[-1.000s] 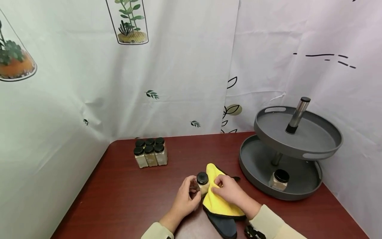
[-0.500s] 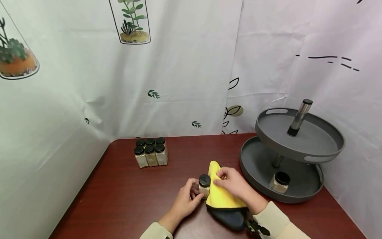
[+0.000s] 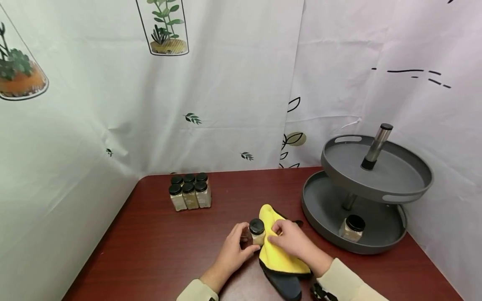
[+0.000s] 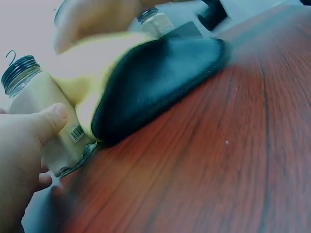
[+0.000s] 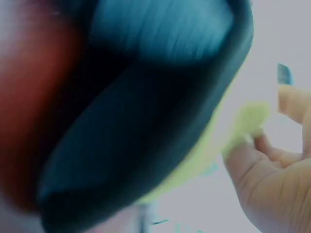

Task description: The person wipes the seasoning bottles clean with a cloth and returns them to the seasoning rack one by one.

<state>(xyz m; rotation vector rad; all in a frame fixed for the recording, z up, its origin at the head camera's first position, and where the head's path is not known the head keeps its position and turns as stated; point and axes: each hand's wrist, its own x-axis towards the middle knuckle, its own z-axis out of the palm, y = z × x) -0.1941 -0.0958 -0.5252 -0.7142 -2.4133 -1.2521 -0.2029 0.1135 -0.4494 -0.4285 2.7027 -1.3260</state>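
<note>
My left hand (image 3: 231, 253) holds a small glass jar (image 3: 257, 238) with a black lid, its contents pale. In the left wrist view the thumb lies along the side of the jar (image 4: 46, 104), near a barcode label, and the jar is tilted. My right hand (image 3: 291, 239) pinches a yellow cloth (image 3: 276, 256) with a dark grey back and black edging, pressed against the jar's right side. In the right wrist view the cloth's dark side (image 5: 141, 121) is close and blurred, hiding most of the jar.
Several black-lidded jars (image 3: 190, 196) stand grouped at the back left of the red-brown table (image 3: 143, 246). At the right is a two-tier grey tray stand (image 3: 399, 184), with one jar (image 3: 352, 228) on its lower tier. White printed curtains (image 3: 226, 83) hang behind.
My right hand and the cloth shifted up along the jar, then came back down. The jar moved slightly right and back in my left hand. The other jars stayed put.
</note>
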